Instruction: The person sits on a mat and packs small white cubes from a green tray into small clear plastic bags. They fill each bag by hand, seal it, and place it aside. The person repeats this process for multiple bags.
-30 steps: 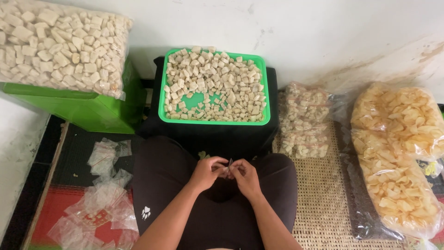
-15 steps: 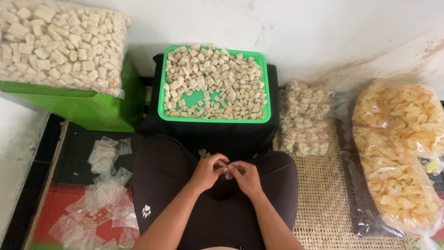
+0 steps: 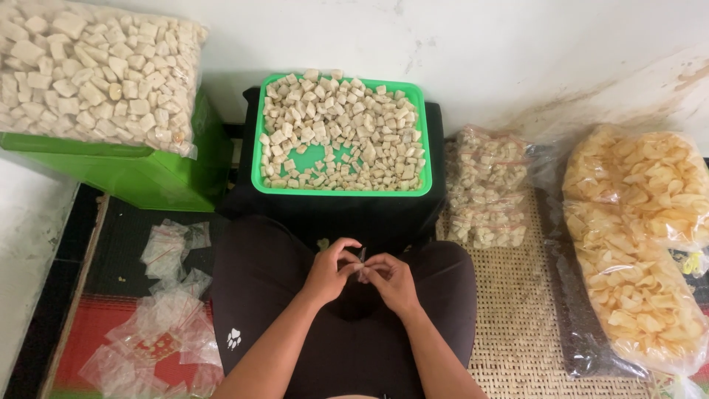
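Bare forearms, dark trousers (image 3: 266, 295), small white paw-print mark (image 3: 234, 338)

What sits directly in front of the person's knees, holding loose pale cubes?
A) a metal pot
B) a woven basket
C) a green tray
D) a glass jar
C: the green tray rests on a black stand, half filled with pale cubes.

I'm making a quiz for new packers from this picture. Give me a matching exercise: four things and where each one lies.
1. green tray
2. empty small bags
3. big bag of yellow crackers
4. filled small bags

a. far right, on the mat
b. on the black stand, ahead of the hands
c. floor at the left
d. just right of the stand

Pairs: 1-b, 2-c, 3-a, 4-d
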